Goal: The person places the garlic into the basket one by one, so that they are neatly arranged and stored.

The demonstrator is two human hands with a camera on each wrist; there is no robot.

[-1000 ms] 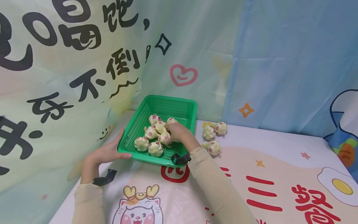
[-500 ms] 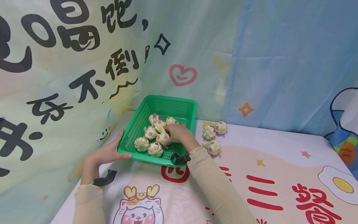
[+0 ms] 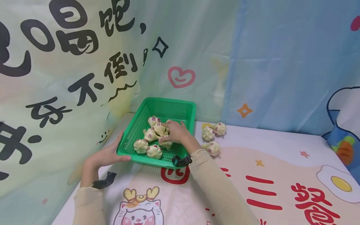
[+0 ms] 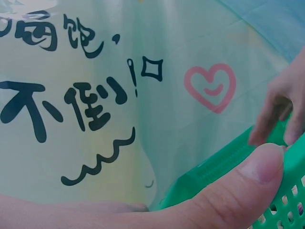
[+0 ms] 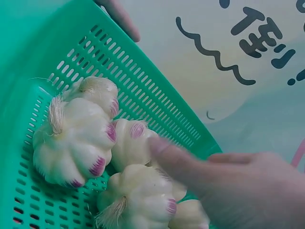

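Note:
Several garlic bulbs (image 3: 154,151), cream-white with purple streaks, lie in a green perforated plastic basket (image 3: 168,163). Over the bulbs in its right half is my right hand (image 3: 178,133), thumb and fingers spread apart. Its fingers overlap a garlic bulb (image 3: 166,144) in the head view; in the right wrist view the hand is blurred beside the bulbs (image 5: 78,143), with none visibly gripped. At the basket's near left corner rests my left hand (image 3: 108,153), thumb along the front rim and fingers straight along the outer left side.
To the right of the basket, garlic bulbs (image 3: 212,148) lie on the printed table cover (image 3: 233,175). A lettered cloth (image 3: 56,125) hangs along the left side, and a blue-green cloth (image 3: 208,68) hangs behind the basket.
My right hand has loosened around a garlic bulb and lifted slightly, its fingers wider apart. My left hand stays at the basket corner. The head view has shifted a little.

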